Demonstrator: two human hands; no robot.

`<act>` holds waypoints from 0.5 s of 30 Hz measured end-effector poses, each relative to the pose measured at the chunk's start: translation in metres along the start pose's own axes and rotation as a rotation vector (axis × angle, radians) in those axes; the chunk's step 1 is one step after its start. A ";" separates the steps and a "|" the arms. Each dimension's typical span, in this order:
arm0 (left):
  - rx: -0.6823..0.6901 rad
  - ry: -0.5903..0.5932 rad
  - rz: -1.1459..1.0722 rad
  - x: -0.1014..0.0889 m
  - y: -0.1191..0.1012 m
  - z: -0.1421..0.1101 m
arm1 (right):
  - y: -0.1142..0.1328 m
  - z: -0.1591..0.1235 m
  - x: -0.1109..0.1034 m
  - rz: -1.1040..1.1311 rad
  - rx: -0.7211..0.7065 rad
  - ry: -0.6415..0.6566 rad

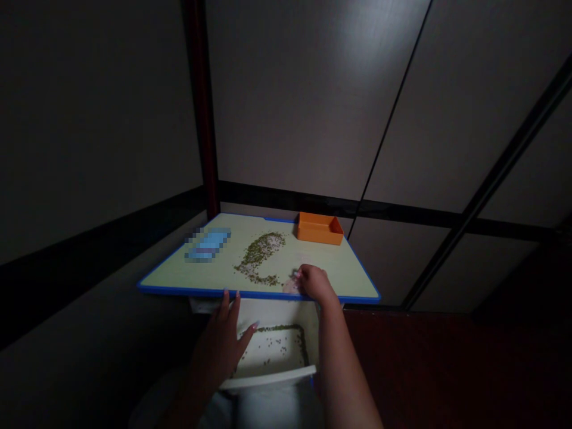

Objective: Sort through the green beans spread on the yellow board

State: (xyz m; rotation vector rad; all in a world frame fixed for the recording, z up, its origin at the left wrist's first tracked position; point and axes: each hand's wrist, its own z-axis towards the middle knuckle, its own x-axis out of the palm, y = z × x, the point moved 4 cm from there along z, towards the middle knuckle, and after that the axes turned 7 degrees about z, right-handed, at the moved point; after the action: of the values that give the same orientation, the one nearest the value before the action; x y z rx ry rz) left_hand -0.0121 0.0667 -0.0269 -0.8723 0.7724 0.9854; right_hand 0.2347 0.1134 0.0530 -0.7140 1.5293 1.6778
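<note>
A pale green board with a blue rim (pixel 187 274) carries a curved heap of small green beans mixed with pale grains (pixel 261 257). My right hand (pixel 313 282) rests on the board near its front edge, fingers curled in a pinch beside the heap's tail; what it pinches is too small to make out. My left hand (pixel 226 342) sits below the board's front edge with fingers apart, touching the edge of a white tray (pixel 268 378). Several green beans lie scattered in that tray.
An orange box (pixel 320 228) stands at the board's far right corner. A blurred blue object (pixel 207 244) lies on the board's left part. Dark wall panels and a dark post rise behind; a dark reddish surface lies to the right.
</note>
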 end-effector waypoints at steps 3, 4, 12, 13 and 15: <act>-0.004 -0.013 -0.004 0.001 0.000 -0.001 | -0.003 0.003 -0.001 0.037 0.012 -0.061; -0.004 -0.017 -0.005 0.001 0.000 -0.001 | -0.005 0.004 -0.002 0.017 0.039 -0.100; -0.019 0.027 0.023 -0.003 -0.003 0.000 | -0.007 0.011 0.001 -0.134 0.086 -0.164; -0.020 0.030 0.022 -0.003 -0.003 0.000 | -0.006 0.010 0.002 -0.130 0.077 -0.150; -0.014 0.026 0.017 -0.004 -0.003 0.000 | -0.004 0.009 0.003 -0.110 0.050 -0.119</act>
State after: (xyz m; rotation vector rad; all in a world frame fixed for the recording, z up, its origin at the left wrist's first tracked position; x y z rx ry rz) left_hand -0.0104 0.0641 -0.0231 -0.8934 0.7965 0.9971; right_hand 0.2367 0.1225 0.0498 -0.6482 1.4180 1.5672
